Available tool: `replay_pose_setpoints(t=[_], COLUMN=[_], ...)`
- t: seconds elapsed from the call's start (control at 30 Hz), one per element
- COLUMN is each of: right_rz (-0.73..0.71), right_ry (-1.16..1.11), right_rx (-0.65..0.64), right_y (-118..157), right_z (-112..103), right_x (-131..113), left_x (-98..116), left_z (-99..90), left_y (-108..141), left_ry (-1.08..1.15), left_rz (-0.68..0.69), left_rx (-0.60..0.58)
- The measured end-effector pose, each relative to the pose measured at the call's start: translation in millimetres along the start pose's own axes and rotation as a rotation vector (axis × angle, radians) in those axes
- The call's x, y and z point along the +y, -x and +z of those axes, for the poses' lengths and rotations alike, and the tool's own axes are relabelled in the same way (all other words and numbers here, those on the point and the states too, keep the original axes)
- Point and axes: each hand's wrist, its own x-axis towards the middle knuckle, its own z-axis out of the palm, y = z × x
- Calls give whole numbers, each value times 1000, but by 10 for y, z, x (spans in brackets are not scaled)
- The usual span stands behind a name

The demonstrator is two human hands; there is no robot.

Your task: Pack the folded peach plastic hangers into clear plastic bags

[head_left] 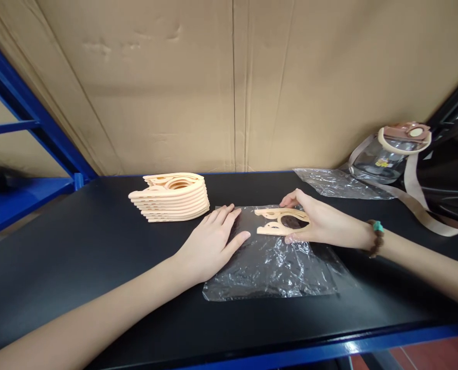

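Note:
A clear plastic bag (267, 272) lies flat on the black tabletop in front of me. My left hand (213, 241) rests on the bag's left side, palm down with its fingers stretched out. In my right hand (309, 218) is a cream plastic piece (271, 226) with curved cut-outs, gripped at its right end between thumb and fingers. The piece is over the upper part of the bag; I cannot tell whether it is inside. Left of my left hand stands a neat stack of several like cream pieces (175, 200).
At the back right lies another clear plastic bag (336, 183), beside a transparent bottle (385, 156) with a brown lid and a long strap. A black bag (452, 169) is at the far right. Cardboard (167, 92) rises behind the black table (97, 246), and a blue frame (39, 113) stands left.

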Motion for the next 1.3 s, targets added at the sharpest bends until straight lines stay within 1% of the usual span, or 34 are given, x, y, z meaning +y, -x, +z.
replay_pose_setpoints(t=[0.07,0.13,0.23,0.33,0.4,0.47,0.57,0.7,0.77,0.9,1.1,1.17,1.3], right_rz=[-11,-27,-19,3,-12,-38,-82,-122,-118,-104,-125,-121,-100], right_ry=[56,129,199,217,210,200,183,126,94,64,202,186,95], right_rx=[1,-9,-62,-128,-137,-114,-77,-63,-43,40,180,200,183], right_y=[-4,22,96,150,150,123,56,-17,-34,-44,-45,-37,-4], right_z=[4,-40,-160,-260,-281,-265,-206,-123,-84,4,136,166,196], right_x=[-9,29,187,358,395,354,221,130,136,147,40,7,-31], left_x=[0,-14,-42,-52,-47,-39,-31,-26,-26,-38,-47,-48,-50], left_z=[-4,-5,-6,-9,-8,-4,4,-5,-12,-9,20,28,33], left_y=[2,3,0,-8,-16,-25,-31,-24,-22,-32,-38,-36,-34], left_ry=[-9,-11,-6,7,17,28,32,27,26,27,22,24,47], left_rz=[6,19,28,27,24,22,31,69,83,111,139,140,139], left_rx=[-7,-13,-17,-21,-25,-19,-7,2,5,15,38,46,47])
